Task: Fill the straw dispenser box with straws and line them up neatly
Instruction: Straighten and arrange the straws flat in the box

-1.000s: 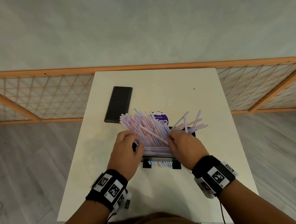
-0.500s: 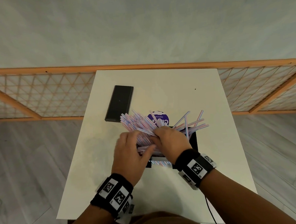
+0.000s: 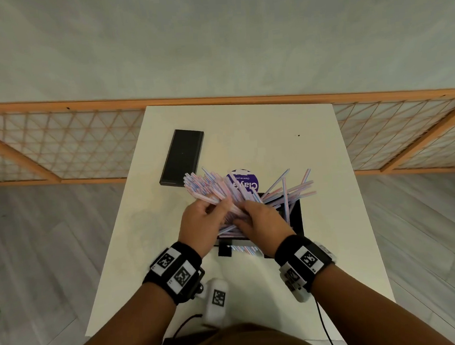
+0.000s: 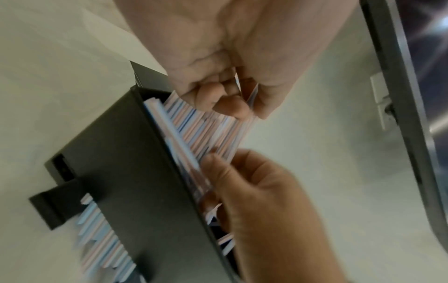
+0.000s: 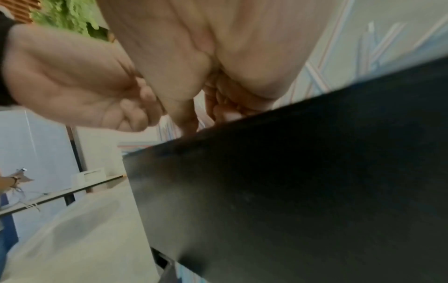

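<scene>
Sorting stage: left hand (image 3: 200, 225) fingers curl round fanned bundle of pink-and-blue striped plastic straws (image 3: 211, 189). Right hand (image 3: 262, 219) fingers tuck into straws inside open black rectangular dispenser box (image 3: 295, 216) mid white counter (image 3: 245, 133). Next, probably: drop bundle flat, square stray ends.

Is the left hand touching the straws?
Touching. The left wrist view shows the left hand with its fingers curled around the straws.

box (image 3: 295, 216) ctr table (image 3: 244, 122) | straws (image 3: 211, 189) in box | lid (image 3: 182, 155) behind-left | packet (image 3: 244, 183) behind box
</scene>
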A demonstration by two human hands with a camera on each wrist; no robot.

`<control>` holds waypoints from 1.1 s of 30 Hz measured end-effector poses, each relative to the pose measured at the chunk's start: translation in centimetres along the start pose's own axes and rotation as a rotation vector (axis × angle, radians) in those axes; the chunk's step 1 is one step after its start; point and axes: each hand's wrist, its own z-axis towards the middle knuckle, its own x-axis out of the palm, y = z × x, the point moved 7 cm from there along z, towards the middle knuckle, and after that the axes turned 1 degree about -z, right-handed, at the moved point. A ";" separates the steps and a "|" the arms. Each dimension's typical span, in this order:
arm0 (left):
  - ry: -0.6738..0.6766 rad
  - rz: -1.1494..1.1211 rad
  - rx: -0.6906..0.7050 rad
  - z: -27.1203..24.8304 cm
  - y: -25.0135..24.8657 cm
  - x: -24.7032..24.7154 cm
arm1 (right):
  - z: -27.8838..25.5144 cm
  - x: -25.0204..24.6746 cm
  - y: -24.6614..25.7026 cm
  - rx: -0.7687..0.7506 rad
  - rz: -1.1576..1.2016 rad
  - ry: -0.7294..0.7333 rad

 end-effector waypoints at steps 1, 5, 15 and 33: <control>-0.012 -0.037 -0.013 0.2 -0.1 -0.4 | 0.0 0.2 -0.3 -0.006 -0.017 -0.001; 0.005 0.012 0.027 0.4 0.2 -1.4 | 0.1 0.3 -0.4 -0.033 -0.080 0.010; 0.026 -0.211 -0.013 -0.4 0.0 -1.0 | -0.3 -1.3 2.2 -0.135 -0.115 -0.045; 0.199 -0.308 -0.517 -2.4 3.8 0.4 | -2.9 -3.7 -3.7 0.098 -0.573 0.155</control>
